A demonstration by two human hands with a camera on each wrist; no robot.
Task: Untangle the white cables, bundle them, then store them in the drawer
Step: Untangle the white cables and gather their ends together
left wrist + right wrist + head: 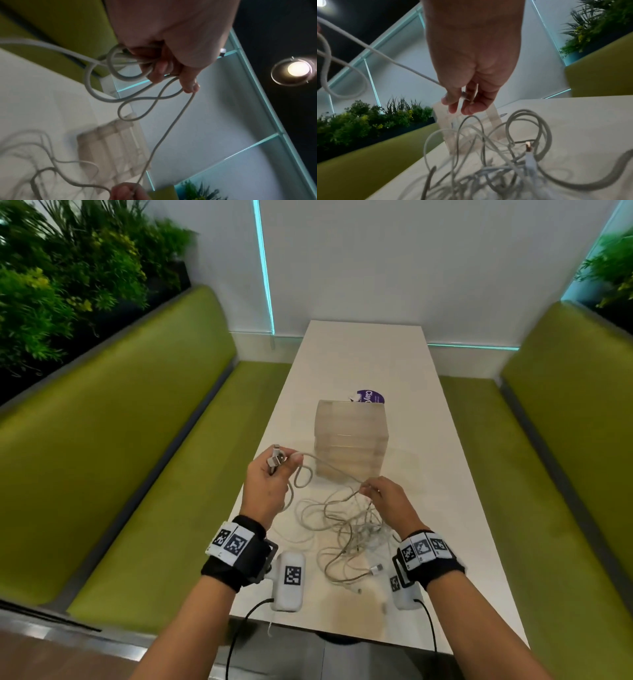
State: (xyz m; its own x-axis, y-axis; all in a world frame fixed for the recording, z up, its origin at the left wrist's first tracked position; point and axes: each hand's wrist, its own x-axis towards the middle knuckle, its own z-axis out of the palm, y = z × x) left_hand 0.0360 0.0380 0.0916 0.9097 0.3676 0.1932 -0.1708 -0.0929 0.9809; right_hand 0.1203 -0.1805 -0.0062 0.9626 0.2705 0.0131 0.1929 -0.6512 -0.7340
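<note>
A tangle of white cables [346,529] lies on the white table [445,508] between my wrists. My left hand [274,474] is raised above the table's left edge and grips several loops of one cable [120,75] with a plug end sticking out. A taut strand [329,467] runs from it to my right hand [376,491], which pinches that strand between thumb and fingers [453,100] above the tangle [488,155]. A translucent drawer unit [351,440] stands just beyond both hands; its drawers look closed.
A purple round label [371,397] lies behind the drawer unit. Green benches [154,474] flank the table on both sides, with plants [68,285] behind the left one. A loose USB plug [376,568] lies near my right wrist.
</note>
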